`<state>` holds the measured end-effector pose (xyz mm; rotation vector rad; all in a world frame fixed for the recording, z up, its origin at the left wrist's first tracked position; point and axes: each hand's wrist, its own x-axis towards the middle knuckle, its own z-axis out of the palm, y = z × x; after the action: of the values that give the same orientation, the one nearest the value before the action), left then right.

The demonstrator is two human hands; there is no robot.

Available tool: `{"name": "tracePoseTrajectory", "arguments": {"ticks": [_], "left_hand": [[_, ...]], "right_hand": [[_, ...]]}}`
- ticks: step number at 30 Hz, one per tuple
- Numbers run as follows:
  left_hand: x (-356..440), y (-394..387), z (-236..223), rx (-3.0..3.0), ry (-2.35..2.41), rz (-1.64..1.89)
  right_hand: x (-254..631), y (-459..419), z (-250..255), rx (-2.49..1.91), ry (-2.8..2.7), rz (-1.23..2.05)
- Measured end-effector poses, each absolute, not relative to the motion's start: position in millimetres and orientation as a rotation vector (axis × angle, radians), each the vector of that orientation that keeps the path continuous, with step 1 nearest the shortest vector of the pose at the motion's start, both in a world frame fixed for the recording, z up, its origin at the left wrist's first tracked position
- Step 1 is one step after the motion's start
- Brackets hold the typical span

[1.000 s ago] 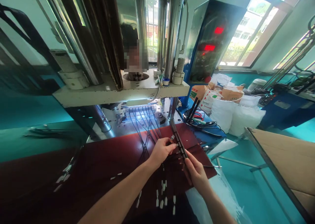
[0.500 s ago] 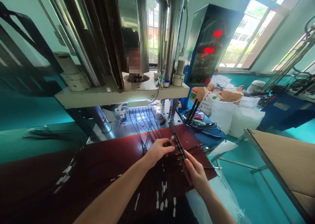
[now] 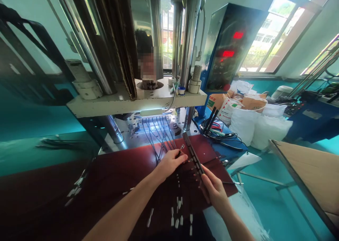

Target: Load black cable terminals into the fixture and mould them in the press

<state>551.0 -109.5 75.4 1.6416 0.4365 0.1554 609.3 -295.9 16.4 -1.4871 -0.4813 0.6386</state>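
Observation:
My left hand [image 3: 169,162] is closed in a pinch on a thin black cable end [image 3: 181,150] over the dark red mat [image 3: 116,174]. Just to its right lies a long dark slotted bar [image 3: 192,153], set at an angle. My right hand [image 3: 215,190] is closed on the near end of that bar. Several black cables [image 3: 157,133] run from the lit mould [image 3: 152,122] of the press toward my left hand. Small white pieces [image 3: 180,212] lie scattered on the mat near my wrists.
A tall vertical press [image 3: 137,92] with steel columns stands right ahead. A blue control cabinet [image 3: 227,47] with red displays is to the right. White bags [image 3: 254,126], boxes and tools crowd the blue bench. A cardboard sheet [image 3: 309,170] leans at the right. Another person is partly visible behind the press.
My left hand has drawn back slightly from the bar and the cable tip now points up and away. My right hand stays on the bar's near end. The view shifted a little.

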Motion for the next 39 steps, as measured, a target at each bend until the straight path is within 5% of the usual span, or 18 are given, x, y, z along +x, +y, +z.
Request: {"name": "tracePoseTrajectory", "arguments": {"ticks": [5,14,39], "left_hand": [[551,-107,76,1.840,0.401,0.271],[522,-86,101,1.162,0.387,0.184],[568,-111,76,1.615,0.477,0.269]], "right_hand": [[611,-297,13,-1.485,-0.497,0.656],[607,-293,27,-1.469,-0.453,0.641],[614,-294,13,-1.458,-0.559,0.676]]}}
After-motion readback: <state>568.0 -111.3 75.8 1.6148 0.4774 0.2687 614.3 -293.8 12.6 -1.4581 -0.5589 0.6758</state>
